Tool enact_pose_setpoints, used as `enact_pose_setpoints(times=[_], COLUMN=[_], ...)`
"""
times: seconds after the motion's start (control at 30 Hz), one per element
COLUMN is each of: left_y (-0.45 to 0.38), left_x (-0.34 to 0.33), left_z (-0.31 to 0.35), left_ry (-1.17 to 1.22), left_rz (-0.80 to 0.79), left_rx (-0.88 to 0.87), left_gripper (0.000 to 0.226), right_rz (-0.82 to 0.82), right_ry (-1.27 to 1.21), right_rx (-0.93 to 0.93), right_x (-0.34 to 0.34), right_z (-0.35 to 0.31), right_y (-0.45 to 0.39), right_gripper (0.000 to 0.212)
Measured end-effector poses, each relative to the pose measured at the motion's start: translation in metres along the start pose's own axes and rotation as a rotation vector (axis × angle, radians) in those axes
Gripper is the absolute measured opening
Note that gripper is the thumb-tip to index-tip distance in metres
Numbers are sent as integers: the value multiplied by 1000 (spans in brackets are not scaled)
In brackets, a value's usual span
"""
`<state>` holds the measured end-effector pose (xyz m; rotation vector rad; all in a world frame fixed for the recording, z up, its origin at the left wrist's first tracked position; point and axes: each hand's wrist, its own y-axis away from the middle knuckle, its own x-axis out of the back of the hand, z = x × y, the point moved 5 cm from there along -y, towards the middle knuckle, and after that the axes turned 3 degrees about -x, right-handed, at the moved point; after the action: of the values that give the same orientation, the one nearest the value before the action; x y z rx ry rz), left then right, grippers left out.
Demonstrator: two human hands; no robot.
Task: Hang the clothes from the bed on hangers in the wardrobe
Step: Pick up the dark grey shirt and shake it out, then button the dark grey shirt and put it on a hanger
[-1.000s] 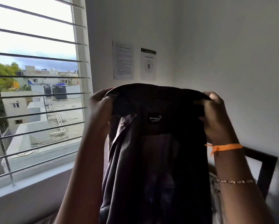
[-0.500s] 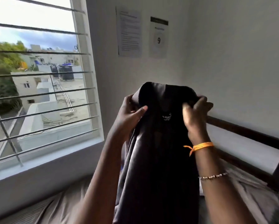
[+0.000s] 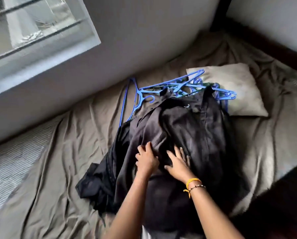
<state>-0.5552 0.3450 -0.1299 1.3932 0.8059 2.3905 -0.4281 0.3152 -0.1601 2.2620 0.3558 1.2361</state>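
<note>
- A second ago we held the dark shirt (image 3: 178, 135) up by its collar in front of the wall; now it lies spread on the bed (image 3: 58, 161), collar end toward the pillow (image 3: 233, 88) and hem toward us.
- Our view has dropped from the window and wall to the mattress.
- Our left hand (image 3: 147, 158) rests on the cloth with fingers slightly bent; our right hand (image 3: 178, 163) lies flat beside it, fingers spread. Neither grips anything; both press the fabric near the shirt's middle, close together but not touching.
- We read this as laying the shirt out to smooth it before a hanger goes in, so the hanging itself is not yet begun.
- The hangers (image 3: 170, 87), blue with perhaps a green one among them, lie in a tangled heap just past the collar, partly on the pillow, toward the wall-side edge of the bed. The shirt's top overlaps some of them.
- We cannot count the hangers; the heap is blurred and half covered.
- More dark cloth (image 3: 99, 183) bunches at the shirt's left; whether it is a sleeve or a second garment we cannot tell.
- The near hem is lost in shadow under our arms.
- The wardrobe is not in view.
</note>
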Motion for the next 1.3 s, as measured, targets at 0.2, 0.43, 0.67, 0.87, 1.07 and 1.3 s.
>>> enact_pose_setpoints(times=[0.2,0.43,0.67,0.87,1.07,1.3], left_y=[-14,-37,-38,18,-2,-9], left_x=[-2,49,50,-24,25,-10], left_z=[-10,-35,-33,21,-33,-36], left_ry=[73,415,428,389,359,481], left_rz=[183,600,529,-268,410,-109], left_rx=[-87,64,116,-431,175,71], left_gripper=[25,13,12,22,31,41], right_rz=[281,559,197,190,148,271], right_ry=[61,-398,-115,-17,263,573], right_rx=[44,270,367,-12,16,248], right_x=[16,93,62,76,65,51], right_z=[2,-67,-138,-112,-132,-158], right_y=[-8,-69,-130,-142,-146,-131], right_gripper=[41,30,19,69,73,45])
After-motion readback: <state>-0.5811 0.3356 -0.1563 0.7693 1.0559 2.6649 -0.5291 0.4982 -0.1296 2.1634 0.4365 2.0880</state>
